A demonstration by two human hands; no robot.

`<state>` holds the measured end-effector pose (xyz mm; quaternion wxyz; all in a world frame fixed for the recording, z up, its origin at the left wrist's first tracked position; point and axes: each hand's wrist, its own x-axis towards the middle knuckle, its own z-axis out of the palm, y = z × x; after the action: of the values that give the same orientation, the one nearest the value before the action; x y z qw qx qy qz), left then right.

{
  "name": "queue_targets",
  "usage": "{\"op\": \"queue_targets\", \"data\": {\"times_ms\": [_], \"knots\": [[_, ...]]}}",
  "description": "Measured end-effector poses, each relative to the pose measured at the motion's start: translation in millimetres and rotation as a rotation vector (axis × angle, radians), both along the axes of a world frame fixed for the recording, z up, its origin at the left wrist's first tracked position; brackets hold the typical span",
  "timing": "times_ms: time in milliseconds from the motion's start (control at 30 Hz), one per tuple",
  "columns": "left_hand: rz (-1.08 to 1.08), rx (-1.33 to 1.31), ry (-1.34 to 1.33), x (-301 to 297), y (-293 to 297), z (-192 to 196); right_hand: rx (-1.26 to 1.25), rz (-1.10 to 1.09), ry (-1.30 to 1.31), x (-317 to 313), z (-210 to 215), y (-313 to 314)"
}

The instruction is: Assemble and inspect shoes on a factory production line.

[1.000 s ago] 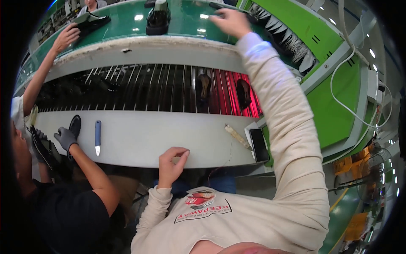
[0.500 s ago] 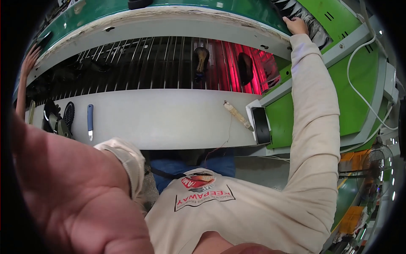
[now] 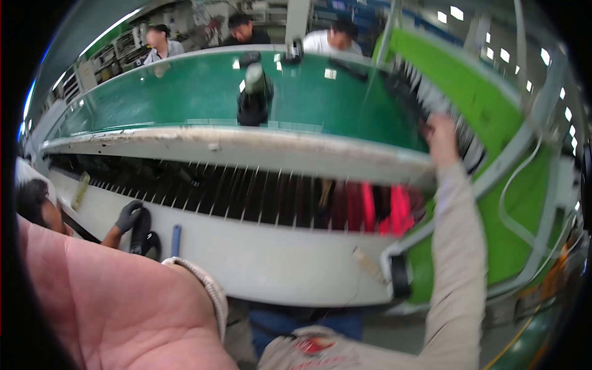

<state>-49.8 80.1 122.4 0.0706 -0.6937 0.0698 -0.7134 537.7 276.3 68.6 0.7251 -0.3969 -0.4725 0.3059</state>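
My left hand [image 3: 123, 302] is very close to the camera, palm showing, its fingers cut off by the picture's edge. My right arm reaches forward along the green machine side. At the far end of it, my right hand [image 3: 443, 139] is blurred, with its fingers drawn together by a dark strip curtain [image 3: 472, 145] at the green belt's right end. Whether it grips anything there is hidden. On the green conveyor belt [image 3: 185, 102] a dark shoe [image 3: 254, 102] stands near the middle, with another dark shoe [image 3: 293, 52] farther back.
Below the belt runs a rack of metal rods [image 3: 246, 197], lit red at right. On the white worktop [image 3: 277, 265] lie a blue-handled blade [image 3: 176, 240], a pale-handled tool [image 3: 368, 265] and a black box [image 3: 401, 277]. A co-worker's gloved hand [image 3: 128, 217] touches a dark sole [image 3: 140, 234]. Other people stand beyond the belt.
The view has tilted up, bringing the belt top, shoes and people beyond into sight. My right hand stays by the curtain; a co-worker's gloved hand now shows at left.
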Motion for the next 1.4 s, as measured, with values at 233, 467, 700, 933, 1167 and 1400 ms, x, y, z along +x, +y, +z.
{"op": "queue_targets", "data": {"times_ms": [233,467,700,933,1167,1400], "knots": [[0.004,0.346,0.009,-62.2,1.7,52.9,-0.065,-0.475,-0.711,-40.9,-8.7,2.6],[0.068,0.192,0.062,-71.1,12.1,10.2,-0.085,-0.395,-0.727,-38.2,7.1,-20.4],[0.083,0.023,-0.040,-113.9,22.5,-28.1,0.136,-0.303,-0.715,-31.8,-3.8,5.3],[0.023,-0.206,-0.054,-138.5,28.1,-49.5,0.455,-0.373,-0.784,-106.3,22.7,-30.6],[0.009,-0.262,-0.095,40.4,-16.5,-15.9,0.946,-0.508,-0.454,-205.0,60.5,-159.4],[-0.094,-0.595,0.074,136.3,4.3,-100.2,0.809,-0.225,-0.735,-284.1,-14.5,-195.8]]}}
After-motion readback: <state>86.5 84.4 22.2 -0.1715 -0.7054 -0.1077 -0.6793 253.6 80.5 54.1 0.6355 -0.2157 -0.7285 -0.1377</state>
